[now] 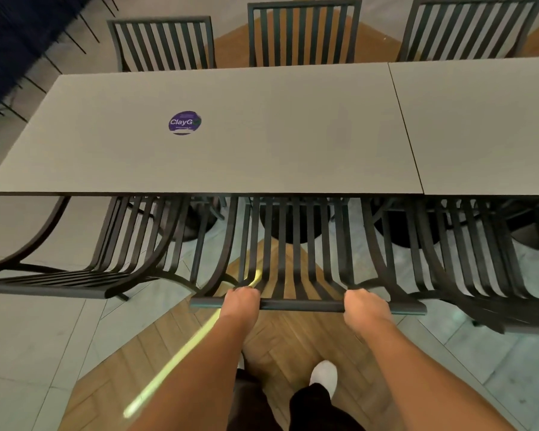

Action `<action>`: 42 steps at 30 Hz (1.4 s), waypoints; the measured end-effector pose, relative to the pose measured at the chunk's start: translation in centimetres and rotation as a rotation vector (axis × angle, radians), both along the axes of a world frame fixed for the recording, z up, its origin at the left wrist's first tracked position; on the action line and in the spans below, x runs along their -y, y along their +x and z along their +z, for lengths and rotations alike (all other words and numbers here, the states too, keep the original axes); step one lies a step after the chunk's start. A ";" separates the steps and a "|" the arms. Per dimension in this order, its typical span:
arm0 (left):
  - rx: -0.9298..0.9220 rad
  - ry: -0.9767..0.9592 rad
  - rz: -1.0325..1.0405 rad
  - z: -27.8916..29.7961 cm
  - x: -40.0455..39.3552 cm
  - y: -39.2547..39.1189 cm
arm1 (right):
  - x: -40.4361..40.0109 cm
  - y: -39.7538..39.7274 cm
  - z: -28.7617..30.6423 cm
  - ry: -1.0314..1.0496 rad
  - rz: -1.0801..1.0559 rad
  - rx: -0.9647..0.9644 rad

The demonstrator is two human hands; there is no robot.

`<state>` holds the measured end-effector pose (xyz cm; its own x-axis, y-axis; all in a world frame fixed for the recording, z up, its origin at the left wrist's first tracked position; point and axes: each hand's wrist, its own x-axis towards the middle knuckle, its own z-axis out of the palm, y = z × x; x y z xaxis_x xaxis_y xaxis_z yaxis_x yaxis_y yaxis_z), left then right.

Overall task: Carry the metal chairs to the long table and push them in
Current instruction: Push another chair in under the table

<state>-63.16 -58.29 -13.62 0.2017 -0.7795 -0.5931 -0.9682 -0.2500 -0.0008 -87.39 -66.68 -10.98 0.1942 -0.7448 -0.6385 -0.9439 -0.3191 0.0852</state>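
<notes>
Two hands, my left hand (241,301) and right hand (366,306), clamp fingers around the top rail of the near middle chair (293,259), its seat partly under the long table (231,129). Push-in step; next, I judge, a straight far push.

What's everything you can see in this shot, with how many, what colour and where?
Held chair: one, black slatted metal, near side of the table, centre, seat under the edge.
Neighbouring chairs: two, black metal, one to its left, one to its right.
Far chairs: three, black metal, across the table, left, middle, right.
Long table: grey tops, butted together at a seam on the right.
Sticker: one, purple, round, on the left tabletop.
Floor: pale tiles with a wood herringbone patch.
Shoe: one, white, bottom centre.
Left hand: grips the chair's top rail.
Right hand: grips the same rail.
</notes>
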 end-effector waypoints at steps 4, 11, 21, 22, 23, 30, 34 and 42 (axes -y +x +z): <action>0.013 -0.006 -0.018 -0.3 1.1 0.4 | 1.2 0.5 0.0 0.010 0.003 -0.019; 0.010 -0.011 -0.024 -0.9 1.2 0.5 | 1.6 0.4 -0.6 0.032 0.004 -0.008; -0.136 0.049 0.087 0.5 1.7 0.1 | 2.2 -0.5 -0.2 0.122 -0.006 0.098; -0.177 0.053 0.116 0.9 1.8 -0.2 | 2.4 -0.9 -0.1 0.177 -0.044 0.152; -0.220 0.048 0.136 1.3 1.9 -0.5 | 2.7 -1.3 0.2 0.242 -0.100 0.210; -0.281 0.023 0.033 4.0 5.6 -5.2 | 4.4 -5.2 2.8 0.192 -0.337 0.473; -0.334 -0.016 -0.115 4.3 9.2 -8.5 | 6.2 -8.8 4.5 0.051 -0.419 0.407; -0.410 0.019 -0.392 5.6 16.4 -16.7 | 7.9 -17.8 7.2 -0.134 -0.637 0.345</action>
<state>-79.84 -74.65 -8.06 -0.3506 -0.7381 -0.5765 -0.9106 0.1247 0.3941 -105.22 -74.55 -3.82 -0.1282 -0.8477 -0.5148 -0.9230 0.2918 -0.2508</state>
